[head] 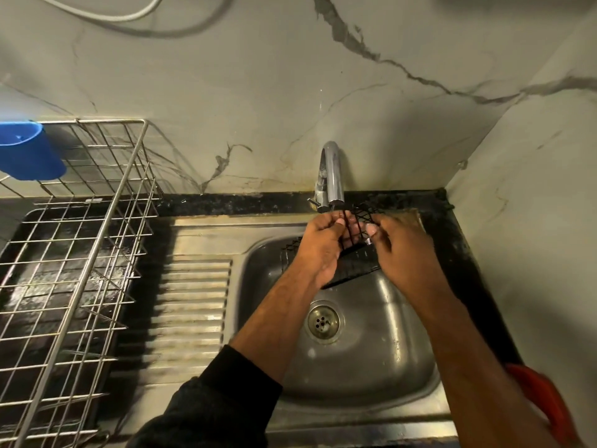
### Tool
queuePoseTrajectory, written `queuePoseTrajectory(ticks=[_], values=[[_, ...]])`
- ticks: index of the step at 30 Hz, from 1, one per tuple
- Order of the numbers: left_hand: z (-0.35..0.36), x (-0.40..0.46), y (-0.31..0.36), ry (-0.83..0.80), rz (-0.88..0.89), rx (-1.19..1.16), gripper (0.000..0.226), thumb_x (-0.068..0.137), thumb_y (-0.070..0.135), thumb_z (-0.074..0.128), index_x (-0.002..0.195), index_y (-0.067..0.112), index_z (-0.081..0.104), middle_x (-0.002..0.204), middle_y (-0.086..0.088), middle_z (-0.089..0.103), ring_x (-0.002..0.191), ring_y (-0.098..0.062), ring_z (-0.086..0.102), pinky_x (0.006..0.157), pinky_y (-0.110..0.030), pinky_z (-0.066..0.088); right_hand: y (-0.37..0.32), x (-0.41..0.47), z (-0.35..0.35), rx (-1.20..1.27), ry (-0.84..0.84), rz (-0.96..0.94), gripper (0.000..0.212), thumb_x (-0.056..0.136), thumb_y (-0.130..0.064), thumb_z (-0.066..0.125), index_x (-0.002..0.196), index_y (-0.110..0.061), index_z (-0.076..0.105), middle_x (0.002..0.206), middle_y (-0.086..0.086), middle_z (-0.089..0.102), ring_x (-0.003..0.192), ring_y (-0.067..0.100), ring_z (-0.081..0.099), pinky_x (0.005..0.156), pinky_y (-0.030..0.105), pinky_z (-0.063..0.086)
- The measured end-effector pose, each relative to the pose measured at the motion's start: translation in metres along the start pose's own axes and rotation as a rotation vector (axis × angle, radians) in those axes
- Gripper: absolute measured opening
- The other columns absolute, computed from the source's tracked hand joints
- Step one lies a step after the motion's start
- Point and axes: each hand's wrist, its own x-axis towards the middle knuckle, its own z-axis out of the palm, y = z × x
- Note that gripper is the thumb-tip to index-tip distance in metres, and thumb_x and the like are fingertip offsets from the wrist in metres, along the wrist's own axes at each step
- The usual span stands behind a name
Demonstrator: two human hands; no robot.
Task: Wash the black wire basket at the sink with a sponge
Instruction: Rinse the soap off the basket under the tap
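Right of frame centre, the black wire basket [353, 263] hung over the sink [371, 367] bowl just beneath the tap [332, 176], long axis tilted from upper right to lower left. Left hand [319, 247] and right hand [403, 250] flanked it, fingers pinching its wires, about equally near. No sponge visible.

Pale marble-patterned walls [258, 92] with grey veins meet in a corner above a black speckled surface [245, 203]; a white cable [106, 16] loops overhead.
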Motion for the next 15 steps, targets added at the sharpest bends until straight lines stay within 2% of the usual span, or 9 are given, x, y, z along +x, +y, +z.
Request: queuePoseTrajectory(ticks=[3,5,7,8,10,11,13,15], values=[[-0.007,0.002,0.012,0.037,-0.016,-0.047,0.029,0.104,-0.008,0.035,0.111,-0.003,0.063,0.1,-0.016,0.067,0.087,-0.02,0.068,0.081,-0.031,0.06,0.003,-0.001,-0.003,0.013,-0.128,-0.023,0.053,0.097,-0.053,0.048,0.144,-0.028,0.045,0.137,0.001,0.057,0.129,0.023,0.048,0.109,0.04,0.022],[-0.012,0.002,0.018,0.044,-0.034,-0.07,0.032,0.102,-0.011,0.034,0.118,-0.007,0.062,0.107,-0.02,0.067,0.09,-0.023,0.069,0.083,-0.033,0.06,0.003,0.001,-0.001,-0.038,-0.167,-0.074,0.059,0.094,-0.053,0.054,0.148,-0.034,0.039,0.141,-0.001,0.053,0.134,0.02,0.043,0.111,0.037,0.016],[-0.016,0.002,0.021,0.029,-0.048,-0.074,0.033,0.104,-0.008,0.033,0.123,-0.01,0.059,0.109,-0.022,0.067,0.094,-0.026,0.069,0.09,-0.038,0.058,0.001,0.006,0.005,-0.043,-0.137,-0.111,0.054,0.092,-0.043,0.062,0.143,-0.035,0.047,0.135,-0.001,0.057,0.128,0.021,0.048,0.111,0.039,0.022],[-0.018,0.002,0.022,0.014,-0.045,-0.074,0.032,0.105,-0.005,0.033,0.122,-0.009,0.06,0.106,-0.021,0.068,0.092,-0.025,0.07,0.089,-0.038,0.058,-0.001,0.01,0.008,0.016,-0.111,-0.122,0.048,0.091,-0.033,0.067,0.137,-0.033,0.054,0.127,0.001,0.061,0.119,0.022,0.054,0.108,0.04,0.033],[-0.022,0.001,0.029,-0.001,-0.016,-0.022,0.028,0.108,0.002,0.036,0.117,-0.005,0.062,0.095,-0.015,0.072,0.083,-0.019,0.073,0.079,-0.033,0.061,-0.006,0.016,0.016,0.172,-0.073,-0.131,0.041,0.087,-0.012,0.07,0.126,-0.026,0.066,0.107,0.004,0.062,0.097,0.021,0.06,0.087,0.036,0.049],[-0.025,0.001,0.033,0.006,0.01,0.043,0.026,0.109,0.007,0.039,0.117,-0.003,0.061,0.094,-0.012,0.073,0.08,-0.016,0.074,0.073,-0.029,0.062,-0.009,0.018,0.019,0.201,-0.062,-0.14,0.041,0.086,-0.005,0.069,0.123,-0.024,0.068,0.102,0.003,0.06,0.091,0.019,0.06,0.079,0.031,0.048],[-0.032,0.001,0.032,0.077,0.09,0.166,0.025,0.108,0.014,0.045,0.124,0.0,0.059,0.098,-0.01,0.073,0.078,-0.014,0.075,0.067,-0.026,0.06,-0.014,0.023,0.024,0.156,-0.04,-0.166,0.041,0.087,-0.001,0.067,0.12,-0.024,0.069,0.1,0.0,0.055,0.088,0.016,0.058,0.075,0.025,0.043],[-0.044,-0.001,0.022,0.262,0.19,0.183,0.024,0.106,0.017,0.05,0.125,0.005,0.059,0.103,-0.011,0.073,0.085,-0.019,0.076,0.074,-0.032,0.063,-0.019,0.027,0.027,0.107,-0.043,-0.172,0.041,0.088,-0.003,0.067,0.121,-0.027,0.068,0.101,-0.003,0.054,0.085,0.013,0.058,0.074,0.024,0.046]])
